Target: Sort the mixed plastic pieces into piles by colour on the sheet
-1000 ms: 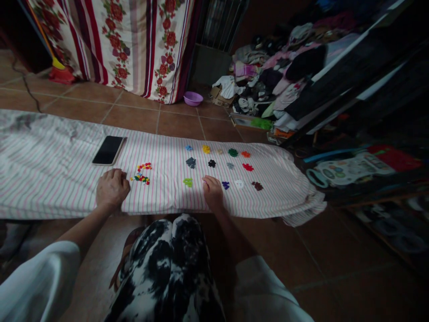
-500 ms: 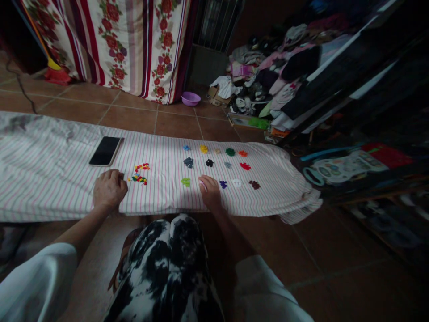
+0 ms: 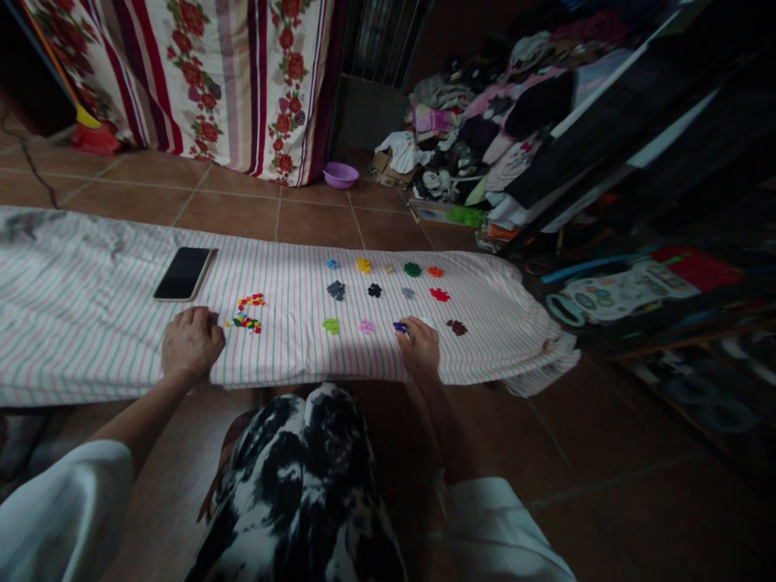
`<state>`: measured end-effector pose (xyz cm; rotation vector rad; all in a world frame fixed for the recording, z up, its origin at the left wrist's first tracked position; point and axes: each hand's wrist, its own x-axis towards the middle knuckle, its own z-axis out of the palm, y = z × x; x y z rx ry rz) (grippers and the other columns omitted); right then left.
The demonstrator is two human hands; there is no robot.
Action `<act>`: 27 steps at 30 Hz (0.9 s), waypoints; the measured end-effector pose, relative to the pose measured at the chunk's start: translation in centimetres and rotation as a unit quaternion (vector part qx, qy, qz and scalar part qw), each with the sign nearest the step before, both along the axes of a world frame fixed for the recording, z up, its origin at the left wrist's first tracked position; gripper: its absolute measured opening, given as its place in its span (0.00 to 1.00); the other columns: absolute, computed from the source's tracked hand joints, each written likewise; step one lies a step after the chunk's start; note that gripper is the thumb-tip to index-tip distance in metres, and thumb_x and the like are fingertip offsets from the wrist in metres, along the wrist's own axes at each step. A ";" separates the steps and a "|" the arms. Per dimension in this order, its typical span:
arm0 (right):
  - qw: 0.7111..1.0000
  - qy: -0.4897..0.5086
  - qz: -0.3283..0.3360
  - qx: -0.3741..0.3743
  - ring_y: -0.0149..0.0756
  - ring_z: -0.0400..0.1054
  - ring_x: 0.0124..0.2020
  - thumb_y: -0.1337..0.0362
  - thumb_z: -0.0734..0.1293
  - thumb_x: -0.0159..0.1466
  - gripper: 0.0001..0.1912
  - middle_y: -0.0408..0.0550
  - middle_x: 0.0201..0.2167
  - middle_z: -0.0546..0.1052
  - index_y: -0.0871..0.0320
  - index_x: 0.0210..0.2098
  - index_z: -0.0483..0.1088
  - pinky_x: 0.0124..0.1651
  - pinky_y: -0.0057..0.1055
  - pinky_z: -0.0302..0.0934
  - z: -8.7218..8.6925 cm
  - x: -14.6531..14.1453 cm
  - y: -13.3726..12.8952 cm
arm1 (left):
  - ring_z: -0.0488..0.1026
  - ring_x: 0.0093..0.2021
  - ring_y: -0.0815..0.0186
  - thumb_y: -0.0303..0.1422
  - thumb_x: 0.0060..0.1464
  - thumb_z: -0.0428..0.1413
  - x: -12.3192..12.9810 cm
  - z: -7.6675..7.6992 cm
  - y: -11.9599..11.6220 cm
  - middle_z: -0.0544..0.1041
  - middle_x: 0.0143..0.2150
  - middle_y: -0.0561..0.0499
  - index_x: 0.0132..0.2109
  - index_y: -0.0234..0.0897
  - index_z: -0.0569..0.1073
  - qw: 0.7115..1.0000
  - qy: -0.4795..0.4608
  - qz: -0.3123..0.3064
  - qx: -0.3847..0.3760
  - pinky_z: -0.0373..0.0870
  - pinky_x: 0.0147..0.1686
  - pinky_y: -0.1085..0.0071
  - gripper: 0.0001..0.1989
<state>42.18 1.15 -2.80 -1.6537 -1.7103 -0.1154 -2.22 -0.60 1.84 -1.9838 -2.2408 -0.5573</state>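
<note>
My left hand rests on the striped cloth with its fingers curled under; whatever they may hold is hidden. Just right of it lies a mixed cluster of small red, yellow, green, blue and white pieces. My right hand has its fingertips together at the pile of dark purple pieces; what is between them is too small to make out. To its left are pink pieces and lime green pieces. Brown pieces lie to its right. The white pile is hidden behind this hand.
Further piles sit behind, among them yellow, dark green, black and red. A phone lies at the left on the striped cloth. A purple basin stands on the floor beyond.
My right hand has moved right, from the pink pile to the dark purple one. The pink pieces are now uncovered and the white pile is covered. My left hand stays beside the mixed cluster.
</note>
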 end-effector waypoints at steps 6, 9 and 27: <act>0.998 0.000 0.042 -0.050 0.48 0.66 0.52 0.59 0.61 0.61 0.20 0.56 0.49 0.75 0.58 0.49 0.73 0.56 0.48 0.58 -0.8 0.9 0.6 | 0.70 0.48 0.48 0.32 0.54 0.44 0.0 0.0 0.0 0.74 0.43 0.37 0.43 0.35 0.70 1.000 -0.008 -0.004 -0.002 0.64 0.48 0.52 0.13; 0.997 0.014 0.062 -0.052 0.47 0.67 0.51 0.60 0.61 0.61 0.19 0.55 0.49 0.76 0.57 0.48 0.75 0.56 0.47 0.59 -0.8 0.6 1.3 | 0.70 0.48 0.47 0.32 0.54 0.45 0.0 0.0 0.0 0.74 0.43 0.37 0.42 0.36 0.70 1.000 -0.008 -0.007 0.003 0.64 0.48 0.52 0.12; 0.995 0.029 0.083 -0.038 0.45 0.68 0.44 0.59 0.62 0.63 0.14 0.52 0.41 0.78 0.56 0.40 0.77 0.51 0.46 0.61 -0.6 -0.1 1.9 | 0.70 0.48 0.50 0.32 0.55 0.44 0.1 0.2 0.0 0.74 0.43 0.38 0.43 0.33 0.70 1.000 0.009 0.002 -0.011 0.65 0.47 0.54 0.14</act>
